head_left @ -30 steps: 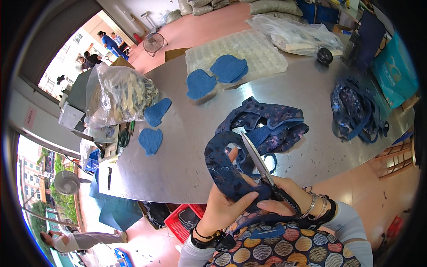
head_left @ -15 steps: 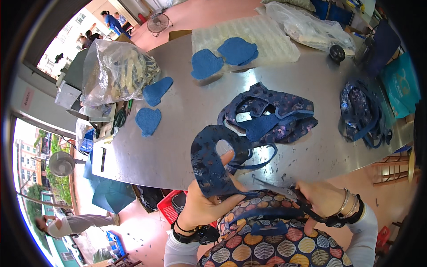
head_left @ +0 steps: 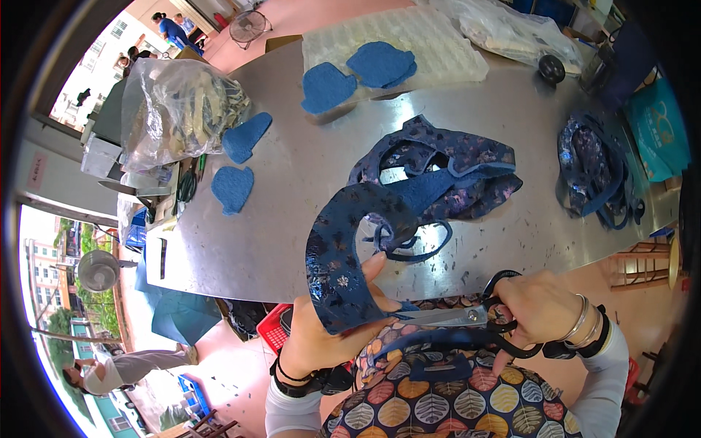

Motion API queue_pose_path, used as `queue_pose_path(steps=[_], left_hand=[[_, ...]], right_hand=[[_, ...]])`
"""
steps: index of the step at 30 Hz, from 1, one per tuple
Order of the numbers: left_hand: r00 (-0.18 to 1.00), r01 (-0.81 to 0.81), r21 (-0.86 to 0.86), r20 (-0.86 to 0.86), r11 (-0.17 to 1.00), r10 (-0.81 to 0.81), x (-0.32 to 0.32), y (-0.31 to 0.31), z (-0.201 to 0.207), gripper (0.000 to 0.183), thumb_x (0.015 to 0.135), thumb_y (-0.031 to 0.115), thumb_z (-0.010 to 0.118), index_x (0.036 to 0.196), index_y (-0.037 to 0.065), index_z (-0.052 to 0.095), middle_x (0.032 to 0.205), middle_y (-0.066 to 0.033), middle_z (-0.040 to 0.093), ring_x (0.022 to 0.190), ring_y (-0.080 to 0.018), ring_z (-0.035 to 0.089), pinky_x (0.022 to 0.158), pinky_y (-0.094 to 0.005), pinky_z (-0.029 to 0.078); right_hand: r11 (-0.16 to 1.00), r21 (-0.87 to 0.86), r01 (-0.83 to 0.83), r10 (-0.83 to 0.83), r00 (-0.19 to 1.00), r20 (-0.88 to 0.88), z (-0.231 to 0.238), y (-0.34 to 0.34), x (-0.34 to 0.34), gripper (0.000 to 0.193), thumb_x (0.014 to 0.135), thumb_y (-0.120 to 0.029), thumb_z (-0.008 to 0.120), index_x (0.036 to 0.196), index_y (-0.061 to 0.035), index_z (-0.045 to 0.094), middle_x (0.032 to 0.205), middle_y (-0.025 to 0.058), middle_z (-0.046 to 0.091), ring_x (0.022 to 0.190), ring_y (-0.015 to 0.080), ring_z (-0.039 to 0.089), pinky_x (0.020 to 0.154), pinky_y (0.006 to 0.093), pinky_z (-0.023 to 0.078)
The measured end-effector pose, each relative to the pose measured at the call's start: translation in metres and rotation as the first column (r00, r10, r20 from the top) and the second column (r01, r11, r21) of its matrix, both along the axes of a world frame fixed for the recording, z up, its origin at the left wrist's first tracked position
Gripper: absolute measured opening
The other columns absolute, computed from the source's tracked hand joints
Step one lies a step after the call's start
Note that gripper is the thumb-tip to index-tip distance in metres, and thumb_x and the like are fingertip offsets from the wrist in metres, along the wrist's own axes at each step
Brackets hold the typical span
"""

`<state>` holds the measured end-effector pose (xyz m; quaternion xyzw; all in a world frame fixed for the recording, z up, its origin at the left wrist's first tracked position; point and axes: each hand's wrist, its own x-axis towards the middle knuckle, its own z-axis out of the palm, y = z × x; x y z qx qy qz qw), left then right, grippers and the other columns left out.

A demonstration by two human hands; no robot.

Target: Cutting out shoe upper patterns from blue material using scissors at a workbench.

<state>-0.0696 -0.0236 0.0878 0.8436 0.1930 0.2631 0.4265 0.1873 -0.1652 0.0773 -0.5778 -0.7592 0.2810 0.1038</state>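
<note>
My left hand (head_left: 318,343) grips a curved, dark blue patterned fabric piece (head_left: 332,270) by its lower end, above my lap at the table's near edge. The piece's far end curls towards a narrow blue strap loop (head_left: 431,252) on the table. In my right hand (head_left: 540,310) is a pair of black-handled scissors (head_left: 449,317), fingers in the handles. Their blades point left and reach the fabric's lower corner beside my left fingers; whether the tips are on the cloth I cannot tell. A pile of the same patterned fabric (head_left: 475,197) lies just beyond.
Blue fabric cut-outs (head_left: 232,190) lie on the steel table (head_left: 292,175) at left, others on a translucent sheet (head_left: 453,66) at the back. A clear bag (head_left: 175,109) stands far left. Another patterned bundle (head_left: 588,175) and a teal bag (head_left: 657,135) are at right.
The scissors have swung round and moved left, so their blades now reach the fabric's lower corner. My left hand and the fabric have shifted slightly left. The view has shifted a little.
</note>
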Motion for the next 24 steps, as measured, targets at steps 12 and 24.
queue_pose_path(steps=[12, 24], left_hand=[[0.998, -0.021, -0.063, 0.061, 0.998, 0.025, 0.004, 0.001, -0.003, 0.076, 0.056, -0.012, 0.07, 0.125, -0.007, 0.037, 0.075, -0.0105, 0.065, 0.071, -0.0175, 0.059, 0.068, -0.0284, 0.047], [0.991, 0.072, -0.378, 0.133, 0.923, -0.023, 0.003, 0.0, -0.01, 0.075, 0.067, -0.014, 0.057, 0.133, -0.006, 0.022, 0.076, -0.0135, 0.058, 0.076, -0.0236, 0.059, 0.073, -0.0351, 0.047]], right_hand=[[0.995, -0.098, 0.018, -0.024, 0.998, -0.063, 0.001, 0.001, -0.003, 0.076, 0.042, -0.061, 0.075, 0.08, -0.0011, 0.047, 0.057, 0.0042, 0.049, 0.053, 0.028, 0.055, 0.047, 0.033, 0.043], [0.956, -0.287, 0.056, -0.108, 0.979, -0.171, -0.004, 0.002, -0.001, 0.06, 0.063, -0.05, 0.071, 0.085, -0.0015, 0.043, 0.065, 0.0108, 0.058, 0.062, 0.0339, 0.059, 0.052, 0.036, 0.045]])
